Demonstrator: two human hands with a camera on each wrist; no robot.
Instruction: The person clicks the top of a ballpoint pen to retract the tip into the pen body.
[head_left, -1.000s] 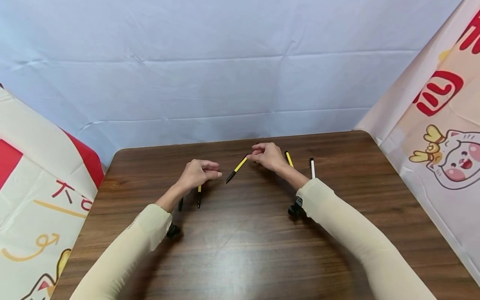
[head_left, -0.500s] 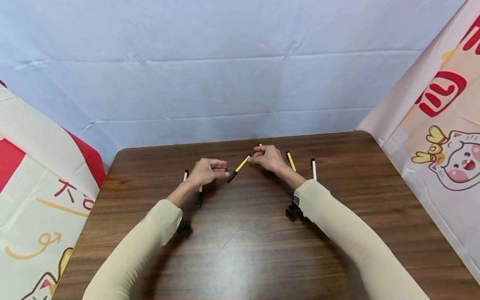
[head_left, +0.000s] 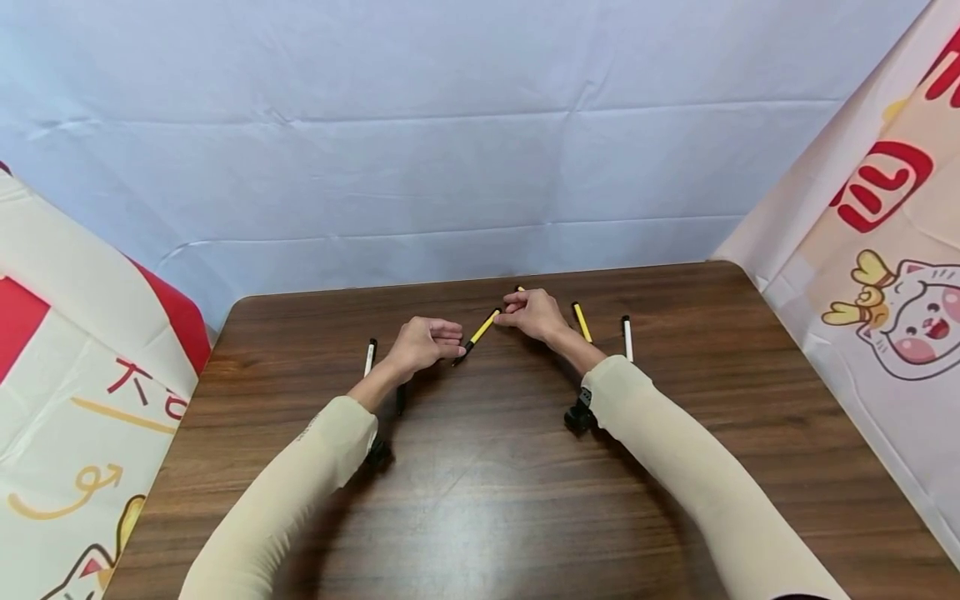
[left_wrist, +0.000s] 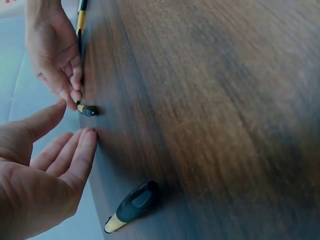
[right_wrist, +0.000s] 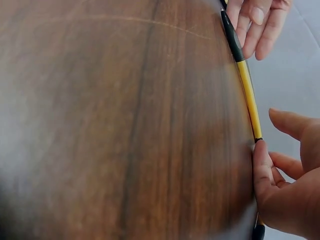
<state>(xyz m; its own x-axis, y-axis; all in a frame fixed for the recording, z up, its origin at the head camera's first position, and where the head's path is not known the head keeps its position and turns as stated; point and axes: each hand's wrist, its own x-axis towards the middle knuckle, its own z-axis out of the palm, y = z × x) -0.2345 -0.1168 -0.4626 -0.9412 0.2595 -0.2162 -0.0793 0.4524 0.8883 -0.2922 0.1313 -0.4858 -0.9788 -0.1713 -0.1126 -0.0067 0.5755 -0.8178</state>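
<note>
A yellow pen with a black grip [head_left: 483, 327] lies slantwise on the wooden table between my hands. My left hand [head_left: 424, 343] is at its black tip end, thumb and fingers apart in the left wrist view, with nothing held between them. At the other end, my right hand [head_left: 534, 314] has its fingertips right by the pen's black end; in the right wrist view the thumb [right_wrist: 290, 122] stands away from the fingers. Beneath my left wrist lies another pen, its black grip [head_left: 401, 398] showing and the rest mostly hidden.
Left of my left hand is a white pen [head_left: 370, 357], partly covered by the forearm. Behind my right hand peeks a yellow pen end [head_left: 519, 289]. Another yellow pen [head_left: 582, 322] and a white pen [head_left: 627, 337] lie to its right. A pale cloth [head_left: 450, 183] hangs behind the table.
My left hand has moved right, up to the tip of the slanted pen, uncovering the white pen at left. My right hand has barely shifted, and the slanted pen lies nearly as before.
</note>
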